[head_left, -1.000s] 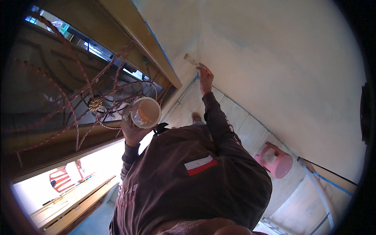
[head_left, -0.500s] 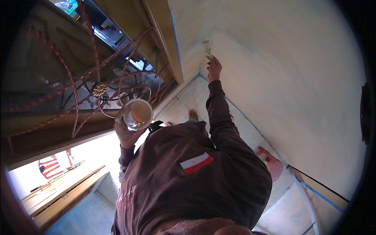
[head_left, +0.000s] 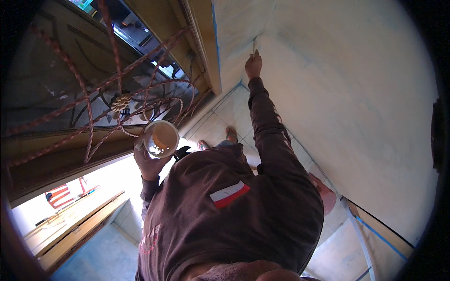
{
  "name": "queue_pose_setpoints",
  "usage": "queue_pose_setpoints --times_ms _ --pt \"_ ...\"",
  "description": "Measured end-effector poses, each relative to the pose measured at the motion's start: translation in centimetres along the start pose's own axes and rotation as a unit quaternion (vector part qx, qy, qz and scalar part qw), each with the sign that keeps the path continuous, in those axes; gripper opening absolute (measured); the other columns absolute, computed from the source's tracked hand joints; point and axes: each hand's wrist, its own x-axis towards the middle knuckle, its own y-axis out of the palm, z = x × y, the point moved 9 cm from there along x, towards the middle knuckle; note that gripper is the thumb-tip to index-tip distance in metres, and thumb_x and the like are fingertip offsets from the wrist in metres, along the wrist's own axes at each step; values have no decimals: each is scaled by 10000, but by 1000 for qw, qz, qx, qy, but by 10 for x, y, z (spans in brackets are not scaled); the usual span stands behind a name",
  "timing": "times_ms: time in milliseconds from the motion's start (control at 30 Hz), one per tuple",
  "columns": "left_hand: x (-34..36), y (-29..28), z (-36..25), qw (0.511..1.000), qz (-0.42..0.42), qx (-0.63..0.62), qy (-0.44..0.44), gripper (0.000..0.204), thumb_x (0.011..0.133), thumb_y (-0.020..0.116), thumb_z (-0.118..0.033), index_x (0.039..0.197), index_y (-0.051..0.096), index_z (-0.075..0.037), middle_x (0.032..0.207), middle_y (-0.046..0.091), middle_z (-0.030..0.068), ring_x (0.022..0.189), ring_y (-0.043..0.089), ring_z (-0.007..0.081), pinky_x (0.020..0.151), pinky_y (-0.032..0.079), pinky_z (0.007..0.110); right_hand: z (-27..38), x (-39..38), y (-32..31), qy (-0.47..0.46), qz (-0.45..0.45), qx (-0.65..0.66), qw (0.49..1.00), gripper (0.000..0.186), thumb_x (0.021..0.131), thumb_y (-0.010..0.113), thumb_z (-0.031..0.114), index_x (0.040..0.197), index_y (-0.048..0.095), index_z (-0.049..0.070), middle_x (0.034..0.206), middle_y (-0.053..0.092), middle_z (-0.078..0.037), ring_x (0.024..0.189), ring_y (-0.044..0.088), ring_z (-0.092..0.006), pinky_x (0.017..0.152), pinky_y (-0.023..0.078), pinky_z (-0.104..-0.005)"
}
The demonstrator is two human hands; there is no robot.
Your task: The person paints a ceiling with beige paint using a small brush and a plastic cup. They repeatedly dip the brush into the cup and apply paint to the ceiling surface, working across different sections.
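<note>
My left hand is shut on a small white cup with tan paint inside, held out in front of my chest. My right hand is stretched out at arm's length and grips a thin paintbrush. The brush tip touches the pale wall just beside the wooden door frame. A brown long-sleeved top covers both arms and my body and fills the lower middle of the view.
A dark door with a twisted reddish iron grille stands on the left. My sandalled feet rest on the tiled floor. A pink bucket sits by the wall, partly hidden behind my arm. Blue tape runs along the skirting.
My right hand has slid the brush along the wall, closer to the door frame. The cup in my left hand has shifted slightly, and more of the grille door has come into view.
</note>
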Motion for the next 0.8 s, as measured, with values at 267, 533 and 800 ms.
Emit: queue_pose_setpoints --times_ms 267,533,800 --pt "3 9 3 999 25 14 20 946 577 992 -432 1352 582 -76 1275 664 120 1140 654 322 948 559 453 57 -86 -3 -69 31 63 995 513 957 464 39 1460 467 -62 1050 636 -240 1003 616 -396 891 509 -481" --pt "29 29 -25 992 67 -102 43 896 614 1000 -199 1354 522 -33 1279 662 160 1169 663 278 1001 556 418 98 -142 -12 -10 126 105 986 544 922 477 -4 1465 484 -10 1068 629 -237 1024 618 -406 909 510 -501" --pt "32 41 -21 990 83 -114 31 831 616 1000 -256 1302 586 -33 1256 679 151 1151 673 286 961 569 397 61 -148 -55 70 195 200 958 394 973 574 104 1360 625 50 1236 682 -233 1141 660 -387 998 517 -458"
